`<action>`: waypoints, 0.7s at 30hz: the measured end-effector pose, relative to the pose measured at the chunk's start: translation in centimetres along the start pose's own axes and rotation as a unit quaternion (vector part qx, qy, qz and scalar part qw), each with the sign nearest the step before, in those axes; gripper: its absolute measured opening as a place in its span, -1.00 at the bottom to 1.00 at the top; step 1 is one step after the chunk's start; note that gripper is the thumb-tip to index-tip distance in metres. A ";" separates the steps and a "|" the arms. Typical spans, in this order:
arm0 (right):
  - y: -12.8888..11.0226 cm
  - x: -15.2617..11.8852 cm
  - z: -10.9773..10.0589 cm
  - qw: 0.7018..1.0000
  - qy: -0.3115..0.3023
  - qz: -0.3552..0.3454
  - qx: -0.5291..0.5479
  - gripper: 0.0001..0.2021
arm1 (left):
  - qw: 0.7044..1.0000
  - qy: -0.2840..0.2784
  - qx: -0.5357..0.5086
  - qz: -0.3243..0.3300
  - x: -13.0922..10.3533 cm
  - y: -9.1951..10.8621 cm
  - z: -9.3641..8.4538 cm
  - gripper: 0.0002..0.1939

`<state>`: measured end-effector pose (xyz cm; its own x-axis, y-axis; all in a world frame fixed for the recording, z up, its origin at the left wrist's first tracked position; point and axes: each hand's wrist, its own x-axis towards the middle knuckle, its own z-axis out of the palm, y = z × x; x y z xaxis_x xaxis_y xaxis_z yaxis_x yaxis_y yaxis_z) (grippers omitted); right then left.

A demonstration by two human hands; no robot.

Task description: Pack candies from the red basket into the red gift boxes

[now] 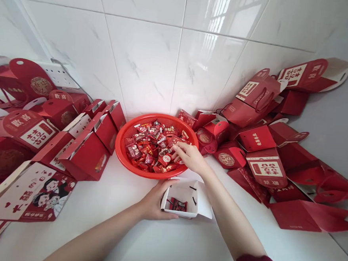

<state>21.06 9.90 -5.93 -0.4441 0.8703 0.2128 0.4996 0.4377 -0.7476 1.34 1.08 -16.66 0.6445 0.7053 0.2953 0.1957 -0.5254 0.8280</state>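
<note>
A small open box, white inside, stands on the table with its flap out to the right. My left hand grips its left side, thumb along the near edge. Inside lie a few dark red wrapped candies, and dark cord ends show through its wall. Behind the box, a red plastic basket is heaped with wrapped candies. Over its right side, my right hand has its fingers bent and closed at the candies; what is between the fingertips is hidden.
Red gift boxes stand in rows on the left, one printed with a cartoon couple. More red boxes are piled on the right. A tiled wall rises behind, with a power strip at left.
</note>
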 end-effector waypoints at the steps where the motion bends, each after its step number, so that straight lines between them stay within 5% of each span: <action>1: 0.0 -0.2 0.0 1.000 -0.005 0.002 0.000 -0.61 | 1.000 0.002 0.001 0.000 0.0 -0.1 0.0 0.05; 8: -1.7 -2.9 -2.3 0.988 -0.134 -0.054 -0.047 -0.72 | 1.000 -0.003 0.006 -0.020 -0.2 -0.2 0.0 0.05; 21: -3.4 -5.5 -5.1 0.997 0.044 -0.052 -0.037 -0.76 | 1.000 0.001 0.001 -0.019 0.0 0.1 -0.2 0.04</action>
<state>25.57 4.80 -1.29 -0.4314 0.8342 0.3435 0.5087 0.5394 -0.6711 1.24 1.10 -16.48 0.6353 0.7253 0.2652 0.2205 -0.4995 0.8378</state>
